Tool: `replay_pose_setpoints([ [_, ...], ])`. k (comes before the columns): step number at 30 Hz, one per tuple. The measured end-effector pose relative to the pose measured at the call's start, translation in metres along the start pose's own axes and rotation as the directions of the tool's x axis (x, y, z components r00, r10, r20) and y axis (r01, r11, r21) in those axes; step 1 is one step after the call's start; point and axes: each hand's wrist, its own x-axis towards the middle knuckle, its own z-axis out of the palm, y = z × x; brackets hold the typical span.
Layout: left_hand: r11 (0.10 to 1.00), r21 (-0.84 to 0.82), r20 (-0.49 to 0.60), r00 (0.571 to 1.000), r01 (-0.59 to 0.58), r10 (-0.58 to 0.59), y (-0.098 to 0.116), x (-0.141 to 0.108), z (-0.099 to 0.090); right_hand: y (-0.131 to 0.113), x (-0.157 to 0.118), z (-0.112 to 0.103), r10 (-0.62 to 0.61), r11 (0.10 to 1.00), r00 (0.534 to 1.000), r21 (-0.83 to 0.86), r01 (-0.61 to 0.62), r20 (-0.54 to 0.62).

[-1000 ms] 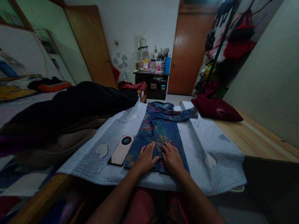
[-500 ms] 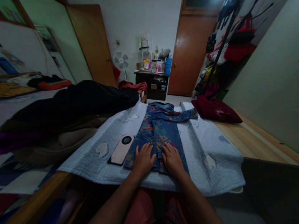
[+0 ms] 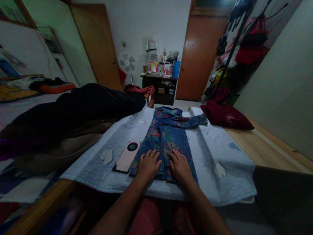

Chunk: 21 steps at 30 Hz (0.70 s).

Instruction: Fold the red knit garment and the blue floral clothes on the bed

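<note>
A blue floral denim jacket point(image 3: 174, 135) lies spread out in front of me, one sleeve folded across it and reaching to the right. My left hand point(image 3: 148, 165) rests flat on the jacket's lower left part, fingers stretched out. On the lower right part lies my right hand point(image 3: 179, 164), also flat with its fingers extended. Neither hand grips the cloth. Just left of the jacket is a pink phone point(image 3: 126, 159), its round dark camera facing up. Under everything spreads a pale blue quilted cloth point(image 3: 217, 153).
Dark clothes point(image 3: 80, 101) are heaped on the left. A maroon folded cloth or cushion point(image 3: 226, 115) lies at the far right on a wooden surface point(image 3: 254, 143). Beyond stand a dark cabinet point(image 3: 160, 93) with items on it and a white fan point(image 3: 127, 62). Bags hang on the right.
My left hand has shifted slightly to the left on the jacket, its thumb and fingers a little closer in. My right hand and the jacket look the same.
</note>
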Motion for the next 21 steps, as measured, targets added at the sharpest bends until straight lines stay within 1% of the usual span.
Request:
replay_pose_setpoints([
  [4,0.995,0.066,0.006,0.997,-0.074,0.073,-0.011,0.003,-0.002,0.0,0.0,0.0,0.001,1.0,1.0,0.001,-0.001,0.005],
  [9,0.991,0.102,-0.03,0.995,-0.089,0.093,-0.019,0.008,0.0,0.002,0.001,0.001,-0.002,1.0,1.0,-0.002,0.002,0.002],
  [16,0.988,0.153,-0.067,0.998,-0.006,0.016,-0.019,0.011,0.001,0.0,0.0,-0.002,0.018,1.0,0.999,0.005,-0.019,0.031],
  [21,0.985,0.157,-0.045,0.997,0.074,-0.068,-0.007,0.011,0.005,-0.002,0.0,-0.005,0.019,1.0,0.999,0.012,-0.019,0.029],
])
